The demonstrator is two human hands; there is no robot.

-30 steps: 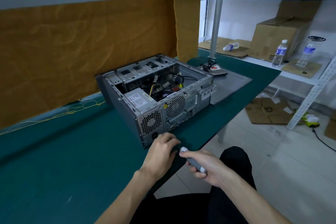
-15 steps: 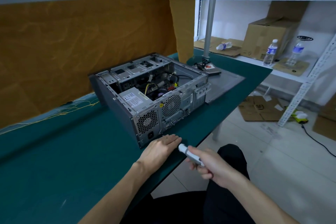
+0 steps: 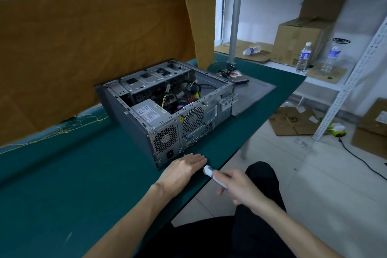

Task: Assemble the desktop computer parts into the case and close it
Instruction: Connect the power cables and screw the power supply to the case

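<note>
Worktop (image 3: 62,184) in green carries the computer case (image 3: 167,109), lying on its side with the top open so parts can go in from above. Beside it, further back, the side panel (image 3: 253,94) lies flat, not yet fitted, probably kept near for closing. Left hand (image 3: 182,170) rests flat just in front of the case, fingers straight, holding nothing. Right hand (image 3: 236,186) has its grip curled round a small white tool (image 3: 211,174), likely a screwdriver, tip toward the case

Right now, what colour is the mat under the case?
Dark teal green mat, plain, seen in the head view.
</note>
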